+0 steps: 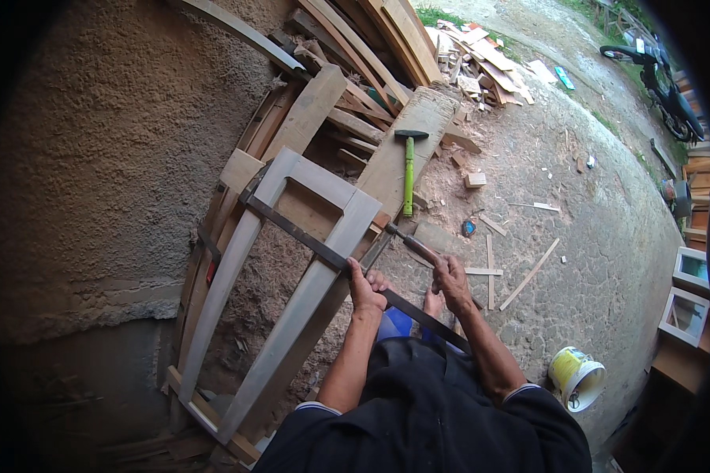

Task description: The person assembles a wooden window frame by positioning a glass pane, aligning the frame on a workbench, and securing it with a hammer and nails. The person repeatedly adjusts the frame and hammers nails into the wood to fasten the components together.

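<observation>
A pale wooden frame (298, 306) lies tilted across wooden supports at left. A dark bar clamp (292, 229) spans its upper end, with one jaw at the far-left edge. The bar runs on toward my body past the frame's right side. Closed around the bar beside that right side is my left hand (366, 288). My right hand (451, 282) is wrapped round the clamp's screw handle (420, 248). The screw end points at a small wooden block (381, 221) against the frame's right edge; whether they touch is unclear.
A green-handled hammer (409, 177) rests on a thick plank (394, 150). Stacked boards (394, 39) and scrap wood (481, 67) lie beyond. A blue tape measure (468, 228) and thin strips (528, 276) are on the ground. A yellow-and-white bucket (568, 370) lies tipped at right.
</observation>
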A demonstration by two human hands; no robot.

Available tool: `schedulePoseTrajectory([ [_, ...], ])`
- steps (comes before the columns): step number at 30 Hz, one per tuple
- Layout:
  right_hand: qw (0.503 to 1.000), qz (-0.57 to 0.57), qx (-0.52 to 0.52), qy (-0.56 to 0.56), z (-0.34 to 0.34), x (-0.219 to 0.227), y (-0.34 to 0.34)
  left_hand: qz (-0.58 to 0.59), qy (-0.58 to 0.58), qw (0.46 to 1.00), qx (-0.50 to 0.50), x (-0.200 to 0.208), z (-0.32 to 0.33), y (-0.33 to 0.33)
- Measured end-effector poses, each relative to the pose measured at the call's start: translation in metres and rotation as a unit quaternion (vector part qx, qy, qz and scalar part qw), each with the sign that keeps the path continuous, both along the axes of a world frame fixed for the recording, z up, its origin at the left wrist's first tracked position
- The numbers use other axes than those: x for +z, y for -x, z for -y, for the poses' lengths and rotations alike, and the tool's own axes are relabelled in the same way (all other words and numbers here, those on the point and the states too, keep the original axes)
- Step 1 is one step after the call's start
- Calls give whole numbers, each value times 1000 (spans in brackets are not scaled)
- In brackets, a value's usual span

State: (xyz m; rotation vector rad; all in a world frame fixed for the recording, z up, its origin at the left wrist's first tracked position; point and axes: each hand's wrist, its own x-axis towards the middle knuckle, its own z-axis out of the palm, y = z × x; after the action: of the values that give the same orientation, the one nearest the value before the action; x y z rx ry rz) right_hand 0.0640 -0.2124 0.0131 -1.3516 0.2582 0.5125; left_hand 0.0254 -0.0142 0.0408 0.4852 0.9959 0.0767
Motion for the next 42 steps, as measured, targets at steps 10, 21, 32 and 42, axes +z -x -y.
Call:
schedulePoseTrajectory([
  [10,951,195,62,232,2,0,-5,5,1,1000,-7,-4,-1,2],
  [21,984,-41,155,83,19,4,-22,-168,-422,631,-629,69,-54,19],
  [32,967,-18,192,165,19,13,-26,137,-665,-12,-734,42,-48,-189],
  [42,980,-76,163,89,24,-3,-23,173,-649,60,-739,34,-54,-194],
])
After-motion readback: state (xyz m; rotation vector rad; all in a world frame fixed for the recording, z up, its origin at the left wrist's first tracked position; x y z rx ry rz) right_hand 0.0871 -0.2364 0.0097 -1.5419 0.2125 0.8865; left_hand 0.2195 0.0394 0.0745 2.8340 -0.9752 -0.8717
